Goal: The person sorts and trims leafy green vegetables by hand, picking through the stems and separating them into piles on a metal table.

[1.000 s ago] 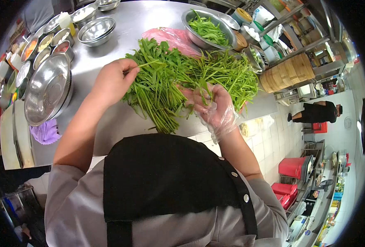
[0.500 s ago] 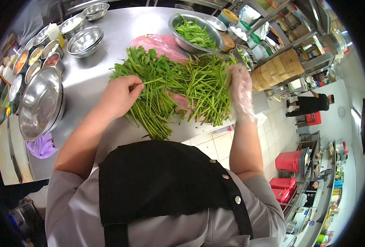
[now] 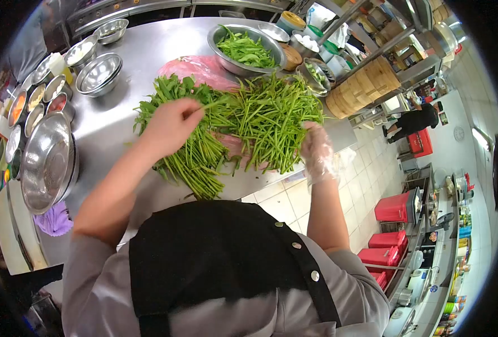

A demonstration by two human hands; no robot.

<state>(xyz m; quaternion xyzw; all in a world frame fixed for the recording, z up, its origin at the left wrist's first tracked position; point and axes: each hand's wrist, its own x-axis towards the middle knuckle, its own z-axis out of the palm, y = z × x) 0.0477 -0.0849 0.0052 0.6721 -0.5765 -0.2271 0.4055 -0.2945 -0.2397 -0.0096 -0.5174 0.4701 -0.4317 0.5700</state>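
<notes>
A heap of water spinach (image 3: 271, 123) lies on the steel table, its leafy tops to the left and its cut stems fanning toward me. Over the leafy part, my bare left hand (image 3: 173, 126) is closed, with thumb and forefinger pinching a green water spinach stem (image 3: 218, 103). My right hand (image 3: 317, 151), in a clear plastic glove, is at the right edge of the heap with its fingers curled; what they hold, if anything, is hidden. Behind the heap, a steel bowl (image 3: 214, 42) contains picked green pieces (image 3: 246, 49). Pink plastic (image 3: 195, 70) shows under the greens.
Stacked steel bowls (image 3: 98, 74) and a large colander-like bowl (image 3: 48, 163) stand on the left, near small ingredient tins and a squeeze bottle (image 3: 60, 66). Bamboo steamers (image 3: 364, 87) are at the right. A cutting board (image 3: 14, 230) carries a knife. Another person (image 3: 417, 121) stands far right.
My left hand has moved right across the leaves with the pinched stem. My gloved right hand has come nearer to me along the heap's right edge. The whole view has shifted slightly.
</notes>
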